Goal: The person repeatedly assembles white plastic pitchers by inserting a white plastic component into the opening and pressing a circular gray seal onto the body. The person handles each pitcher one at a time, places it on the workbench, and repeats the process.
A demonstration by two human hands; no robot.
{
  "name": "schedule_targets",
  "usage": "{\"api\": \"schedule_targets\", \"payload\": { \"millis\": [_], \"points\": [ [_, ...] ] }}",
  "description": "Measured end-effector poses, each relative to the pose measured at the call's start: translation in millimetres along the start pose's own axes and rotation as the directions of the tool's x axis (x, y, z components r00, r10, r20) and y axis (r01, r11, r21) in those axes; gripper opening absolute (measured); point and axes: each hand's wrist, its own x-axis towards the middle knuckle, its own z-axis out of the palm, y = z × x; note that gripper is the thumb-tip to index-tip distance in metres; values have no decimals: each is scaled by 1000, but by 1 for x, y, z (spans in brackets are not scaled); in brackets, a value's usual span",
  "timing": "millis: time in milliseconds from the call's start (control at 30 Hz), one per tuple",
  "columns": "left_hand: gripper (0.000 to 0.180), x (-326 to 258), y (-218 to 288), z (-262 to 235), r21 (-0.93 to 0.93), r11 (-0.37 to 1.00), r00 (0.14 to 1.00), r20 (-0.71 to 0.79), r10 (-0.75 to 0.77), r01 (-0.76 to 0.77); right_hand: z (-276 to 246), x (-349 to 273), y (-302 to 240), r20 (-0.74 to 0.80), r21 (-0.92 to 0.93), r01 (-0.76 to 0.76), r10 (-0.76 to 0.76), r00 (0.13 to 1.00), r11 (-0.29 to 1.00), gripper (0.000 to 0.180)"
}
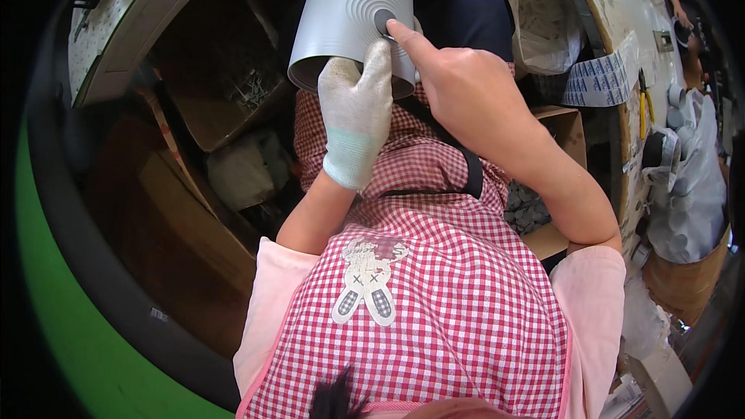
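A silver-grey cylinder (349,0), open at its near end, lies tilted in front of me at the top of the view. Concentric ridges ring a small dark grey disc (383,21) on its wall. My left hand (355,97), in a pale knit glove with a mint cuff, grips the near rim, thumb outside and fingers partly hidden within. My bare right hand (473,89) reaches in from the right, its index fingertip pressed on the disc. Its other fingers are curled and mostly hidden beneath.
At left stands a cardboard box (213,128) with small metal pieces. A white plastic bag (528,8) is beyond my right hand; grey parts fill a box (531,209) beside my lap. The worktable (605,0) at right carries a printed sheet (601,77) and yellow-handled pliers (646,105).
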Motion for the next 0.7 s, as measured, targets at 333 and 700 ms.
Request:
{"api": "schedule_targets", "payload": {
  "millis": [333,700],
  "points": [
    [37,-13,25,-47,-119,992,999,48,-26,31,-19,36,90,-42,971,-97,557,830,217,68],
    [37,28,0,-39,-11,1000,993,-118,20,-21,15,53,75,-233,919,-6,555,799,395,54]
  ]
}}
